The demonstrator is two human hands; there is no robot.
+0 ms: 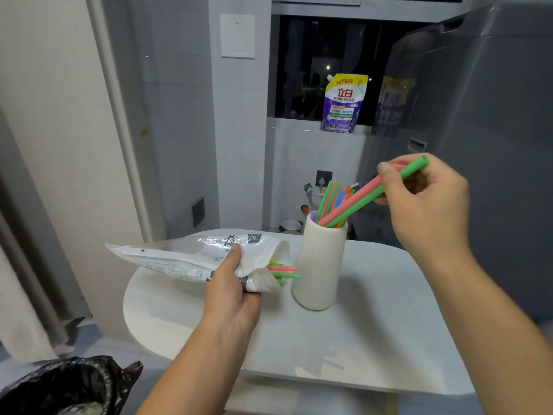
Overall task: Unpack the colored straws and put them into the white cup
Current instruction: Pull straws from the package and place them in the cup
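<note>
1. Now, the right hand [431, 202] is up at the far right, its fingers [386, 170] pinching a pink straw and a green straw [363, 202] together near their upper ends.
2. Those two slant down to the left, long axis running from the hand to the mouth of the white cup [321, 262], with their lower ends already inside the rim.
3. More straws stand in the cup, leaning up and slightly right; blue and orange show among them.
4. The left hand [232, 283] is closed around the plastic packet [179, 256], thumb pressed on top, holding it just left of the cup over the counter [374, 324].
5. The remaining straws [284, 272] poke out of the packet's open end, lying roughly level and pointing right towards the cup.
6. Judging by looks, they're light, thin-walled tubes, springy rather than rigid, easily crushed; a gentle pinch near one end should steer them well.
7. The packet looks soft and crinkly, likely slippery, so gripping near the opening seems sensible.
</note>
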